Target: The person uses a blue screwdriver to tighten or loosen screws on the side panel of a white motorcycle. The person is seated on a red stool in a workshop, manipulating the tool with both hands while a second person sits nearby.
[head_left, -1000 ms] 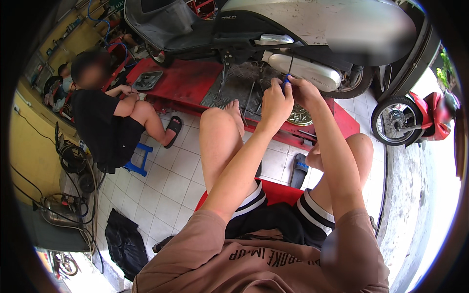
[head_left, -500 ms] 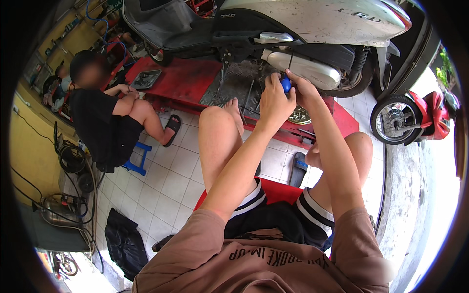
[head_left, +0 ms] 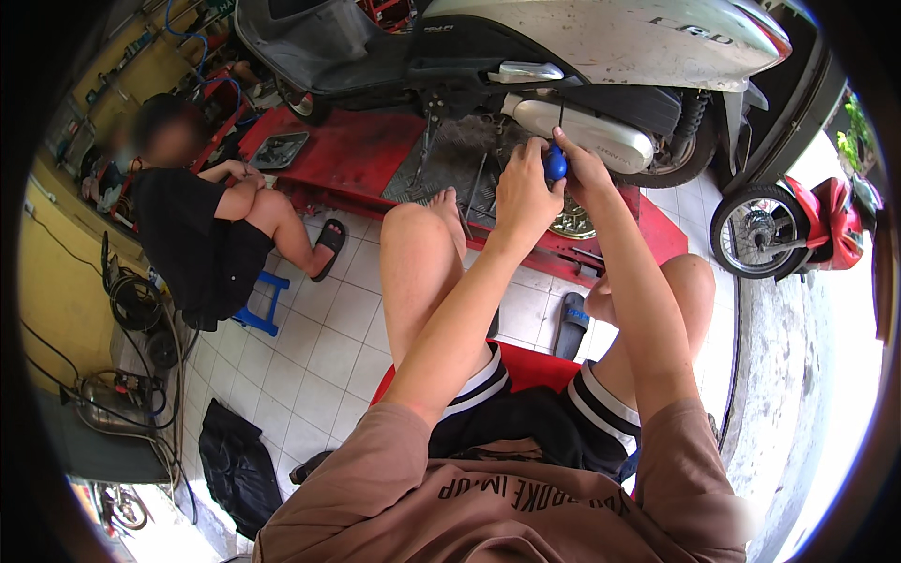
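Note:
Both of my hands are closed around the blue bulbous handle of a screwdriver [head_left: 556, 167]. Its thin dark shaft points away from me, up to the lower side of a silver-grey scooter [head_left: 601, 47]. My left hand [head_left: 526, 192] wraps the handle from the left, fingers curled. From the right, my right hand [head_left: 587, 174] grips it, its thumb lying along the top near the shaft. Just beyond the hands is the scooter's pale engine side cover [head_left: 601, 141]. Where the tip of the shaft meets the scooter is too small to make out.
The scooter stands on a red lift platform [head_left: 347, 150] with a metal tray [head_left: 279, 150] on it. A person in black [head_left: 192, 225] sits on a blue stool [head_left: 266, 305] at left. A slipper [head_left: 572, 326] lies between my legs. A red motorbike [head_left: 831, 225] is at right.
The blue handle has shifted slightly to the right, and more of it shows between my hands. My right thumb has moved up a little. The scooter has not moved.

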A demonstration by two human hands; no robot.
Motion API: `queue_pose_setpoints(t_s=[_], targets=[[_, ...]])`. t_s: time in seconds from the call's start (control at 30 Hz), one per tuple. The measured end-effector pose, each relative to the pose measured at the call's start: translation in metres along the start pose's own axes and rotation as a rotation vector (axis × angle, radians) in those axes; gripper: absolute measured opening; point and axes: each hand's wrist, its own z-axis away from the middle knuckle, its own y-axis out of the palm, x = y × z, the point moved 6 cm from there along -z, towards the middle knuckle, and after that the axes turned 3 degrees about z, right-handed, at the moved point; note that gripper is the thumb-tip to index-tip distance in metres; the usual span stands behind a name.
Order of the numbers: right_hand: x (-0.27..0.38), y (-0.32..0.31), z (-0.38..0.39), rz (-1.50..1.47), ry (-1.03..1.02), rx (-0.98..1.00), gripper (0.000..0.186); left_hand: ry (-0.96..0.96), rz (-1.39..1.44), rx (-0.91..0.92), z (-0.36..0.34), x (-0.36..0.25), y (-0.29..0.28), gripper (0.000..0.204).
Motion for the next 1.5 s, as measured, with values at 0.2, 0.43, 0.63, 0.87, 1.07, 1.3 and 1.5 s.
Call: queue_pose_setpoints(t_s=[0.2,0.43,0.63,0.87,1.07,1.3,1.5], targets=[[-0.002,0.01,0.001,-0.234,0.077,0.153,0.023,-0.369,-0.094,0.187,-0.001,0.014,0.005,0.034],[0.002,0.005,-0.001,-0.081,-0.002,0.123,0.018,-0.36,-0.068,0.198,0.0,0.018,0.005,0.036],[-0.002,-0.008,-0.005,-0.021,0.045,0.024,0.02,-0.258,-0.063,0.207,0.001,0.004,0.008,0.036],[-0.003,-0.006,-0.001,0.041,0.038,-0.011,0.021,-0.238,-0.075,0.246,0.004,0.004,0.012,0.04],[0.001,-0.002,0.001,0.19,-0.016,-0.042,0.021,-0.345,-0.116,0.281,0.002,0.005,0.008,0.036],[0.005,0.022,0.01,0.43,-0.003,0.202,0.029,-0.813,0.371,0.541,0.015,0.04,0.03,0.032],[0.013,0.001,-0.038,0.327,0.076,0.141,0.032,-1.343,1.313,0.313,0.041,0.024,0.068,0.014]])
